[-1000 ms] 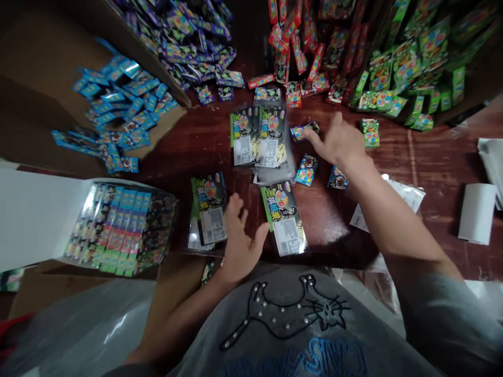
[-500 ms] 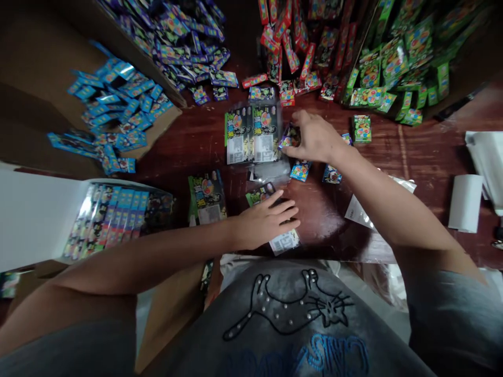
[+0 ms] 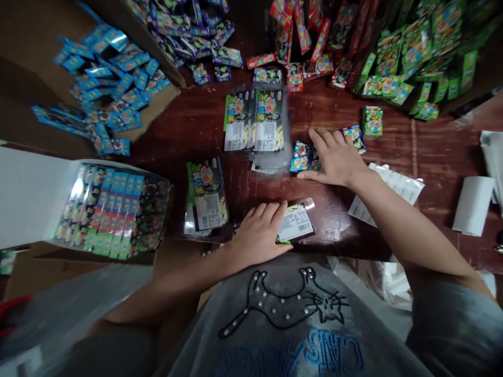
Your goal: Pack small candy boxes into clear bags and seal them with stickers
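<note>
My left hand (image 3: 261,233) is at the table's front edge, closed on a printed plastic bag (image 3: 298,222) with a white label. The bag lies tilted and its left part is hidden under the hand. My right hand (image 3: 338,157) rests lower on the table, its thumb and fingers around a small dark-blue packet (image 3: 315,158) partly covered by them. A light-blue packet (image 3: 300,155) touches it on the left. Beyond the fingers lies a purple packet (image 3: 354,138), with a green packet (image 3: 372,121) farther right.
Printed bags (image 3: 269,123) lie in the middle, with another stack (image 3: 208,196) at left. Cartons of blue packets (image 3: 113,78), purple packets (image 3: 188,36), red packets (image 3: 302,36) and green packets (image 3: 412,52) line the back. A filled box (image 3: 113,209), sticker sheet (image 3: 401,186) and white roll (image 3: 473,204) flank me.
My right hand has moved toward me, bringing the dark packet beside the light-blue one. Under my left hand the printed bag has turned to lie more sideways. The camera view has shifted slightly.
</note>
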A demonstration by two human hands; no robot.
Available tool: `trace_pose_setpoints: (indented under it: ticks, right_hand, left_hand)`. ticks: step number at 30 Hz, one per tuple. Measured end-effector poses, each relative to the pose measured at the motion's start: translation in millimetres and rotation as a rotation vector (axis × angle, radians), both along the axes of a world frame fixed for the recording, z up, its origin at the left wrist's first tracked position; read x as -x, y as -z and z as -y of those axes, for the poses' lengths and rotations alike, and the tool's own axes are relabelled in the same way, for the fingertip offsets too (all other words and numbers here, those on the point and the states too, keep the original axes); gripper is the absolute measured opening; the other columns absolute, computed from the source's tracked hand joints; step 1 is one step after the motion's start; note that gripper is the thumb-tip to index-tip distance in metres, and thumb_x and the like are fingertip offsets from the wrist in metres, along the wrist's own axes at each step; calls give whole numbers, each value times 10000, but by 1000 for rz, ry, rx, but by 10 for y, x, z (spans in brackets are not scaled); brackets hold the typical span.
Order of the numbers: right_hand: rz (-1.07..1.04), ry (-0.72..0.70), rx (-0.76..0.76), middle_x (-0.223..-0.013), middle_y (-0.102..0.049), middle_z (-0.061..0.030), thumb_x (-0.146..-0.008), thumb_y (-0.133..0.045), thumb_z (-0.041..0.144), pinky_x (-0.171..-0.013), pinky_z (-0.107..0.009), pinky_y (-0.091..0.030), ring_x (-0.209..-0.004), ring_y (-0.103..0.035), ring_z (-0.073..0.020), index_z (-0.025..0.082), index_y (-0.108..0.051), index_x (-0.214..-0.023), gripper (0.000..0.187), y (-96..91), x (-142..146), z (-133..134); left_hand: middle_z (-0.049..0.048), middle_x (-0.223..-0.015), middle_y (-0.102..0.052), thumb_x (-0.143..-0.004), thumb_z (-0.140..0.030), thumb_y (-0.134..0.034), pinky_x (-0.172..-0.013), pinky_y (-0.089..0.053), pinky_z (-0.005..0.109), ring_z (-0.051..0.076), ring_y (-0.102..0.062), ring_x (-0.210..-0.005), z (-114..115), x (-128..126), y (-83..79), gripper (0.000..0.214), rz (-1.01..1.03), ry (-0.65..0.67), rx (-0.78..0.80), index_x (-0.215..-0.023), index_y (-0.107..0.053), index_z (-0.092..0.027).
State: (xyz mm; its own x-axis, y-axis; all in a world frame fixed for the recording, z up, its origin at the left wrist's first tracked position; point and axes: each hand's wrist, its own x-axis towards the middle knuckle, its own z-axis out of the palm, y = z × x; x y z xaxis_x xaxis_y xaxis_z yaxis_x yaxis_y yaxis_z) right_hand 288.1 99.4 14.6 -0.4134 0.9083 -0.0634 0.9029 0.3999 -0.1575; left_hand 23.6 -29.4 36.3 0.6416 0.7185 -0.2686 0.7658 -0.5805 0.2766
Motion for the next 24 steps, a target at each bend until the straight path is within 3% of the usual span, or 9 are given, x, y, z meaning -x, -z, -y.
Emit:
trace_pose_setpoints:
  ticks: [3, 5, 9, 12, 16, 20, 24]
  right_hand:
    - [-49, -76, -35, -1607, -540, -292, -971, -364, 882, -1095, -672, -419, -1354, -524, -508, 54, -429, -1652, 1074, 216, 62, -17]
    - [-117, -116, -76, -1529, -606, -295, -994, -344, 859, -1085, -673, -443, -1324, -553, -493, 26, -500, -1600, 1042, 285, 52, 8]
    - [-309, -172, -192, -1509, -640, -244, -974, -493, 838, -1144, -641, -461, -1329, -603, -432, 63, -527, -1588, 990, 170, -60, 257]
    - [-332, -318, -192, -1482, -675, -191, -976, -573, 785, -1127, -597, -509, -1303, -621, -387, 136, -549, -1582, 889, 72, -127, 576]
    - [-331, -520, -144, -1416, -716, -211, -979, -599, 743, -1062, -533, -564, -1229, -605, -367, 60, -620, -1493, 855, 183, -126, 927]
    - [-315, -543, -106, -1474, -688, -227, -980, -588, 737, -1065, -544, -521, -1270, -561, -385, 57, -618, -1501, 858, 318, -100, 1102]
    - [-267, -460, -168, -1472, -694, -229, -1011, -614, 668, -972, -507, -479, -1259, -573, -389, 71, -634, -1483, 761, 300, -63, 1271]
  left_hand:
    - [215, -1479, -610, -838, -592, -857, -1111, -510, 520, 390, -600, -1290, 81, 59, 109, 1080, 11, -79, 13, -1656, -361, -92]
    - [208, -1496, -595, -845, -585, -854, -1127, -507, 521, 389, -592, -1304, 125, 108, 153, 1071, 33, -123, 21, -1663, -348, -113]
    - [198, -1507, -565, -848, -543, -854, -1169, -491, 537, 389, -567, -1335, 239, 234, 230, 1059, 123, -238, -34, -1669, -323, -135]
    - [182, -1490, -564, -834, -529, -870, -1190, -480, 541, 377, -571, -1333, 330, 332, 295, 1080, 208, -309, -101, -1677, -302, -165]
    - [180, -1489, -583, -819, -506, -893, -1166, -486, 542, 376, -584, -1303, 383, 394, 347, 1075, 221, -289, -115, -1668, -324, -171]
    - [187, -1485, -602, -814, -502, -895, -1144, -488, 542, 386, -581, -1295, 382, 401, 357, 1010, 188, -255, -102, -1625, -408, -147]
    - [175, -1482, -603, -808, -518, -894, -1142, -478, 537, 382, -578, -1289, 405, 404, 375, 1013, 195, -272, -107, -1631, -420, -167]
